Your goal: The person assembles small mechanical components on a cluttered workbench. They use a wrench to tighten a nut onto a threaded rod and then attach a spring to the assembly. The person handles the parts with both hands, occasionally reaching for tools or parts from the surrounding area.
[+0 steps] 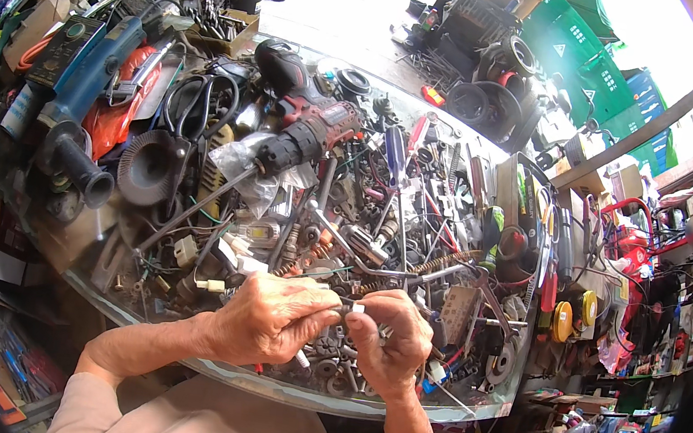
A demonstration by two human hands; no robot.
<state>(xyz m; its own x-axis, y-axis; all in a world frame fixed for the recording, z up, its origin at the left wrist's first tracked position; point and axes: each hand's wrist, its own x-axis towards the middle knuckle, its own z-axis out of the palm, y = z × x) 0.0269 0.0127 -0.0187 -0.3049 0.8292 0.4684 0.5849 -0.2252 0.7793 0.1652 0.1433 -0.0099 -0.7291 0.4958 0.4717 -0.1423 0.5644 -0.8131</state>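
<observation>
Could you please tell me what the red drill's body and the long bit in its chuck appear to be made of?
The red drill: body looks like moulded plastic, matte red with black grip sections, scuffed and dusty. The long bit: probably steel, a thin grey rod with a dull metallic sheen. Both hands, left hand and right hand, work elsewhere on a small part.

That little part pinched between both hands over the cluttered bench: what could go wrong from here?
If the small part slips from the left hand or right hand, it would likely vanish among the loose metal pieces right beneath. The hands work near the bench edge, so it might also fall off. The long drill bit lying nearby could snag a wrist.
</observation>
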